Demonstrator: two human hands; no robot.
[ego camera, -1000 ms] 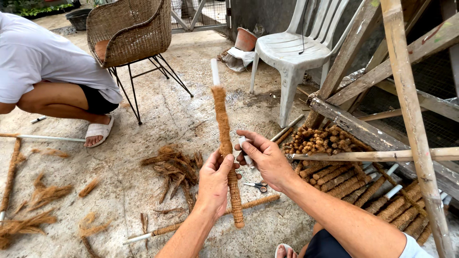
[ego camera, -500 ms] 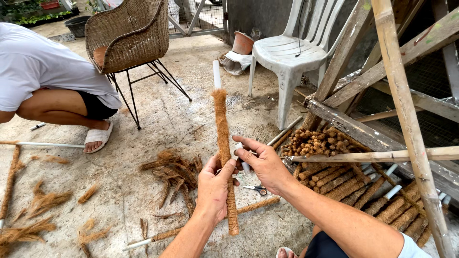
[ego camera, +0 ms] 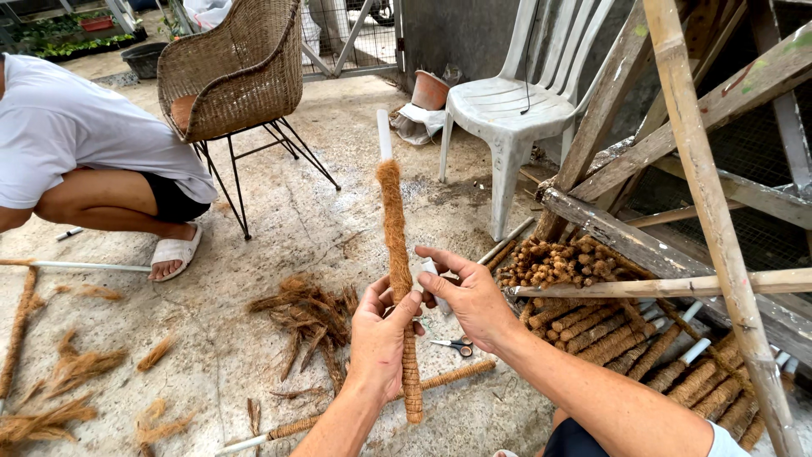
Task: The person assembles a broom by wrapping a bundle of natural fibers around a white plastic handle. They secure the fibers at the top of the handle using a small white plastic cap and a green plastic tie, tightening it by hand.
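1. Head view: left hand (ego camera: 378, 338) fingers wrapped around a coir-wrapped pole (ego camera: 397, 279), held upright above the concrete floor (ego camera: 279, 228).
2. Right hand (ego camera: 469, 296) pinches a small white piece (ego camera: 433, 275) just beside the pole.
3. Wrapping covers most of the pole; white pipe tip (ego camera: 384, 134) bare.
4. Finished poles (ego camera: 592, 322) stacked at right; loose coir fibre (ego camera: 309, 317) left on the floor.

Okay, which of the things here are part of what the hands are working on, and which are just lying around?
In use:
left hand gripping the fibre-wrapped pole
right hand pinching a small white piece
pile of wrapped poles
loose fibre
scissors

Lying about:
wicker chair
white plastic chair
clay pot
bamboo ladder
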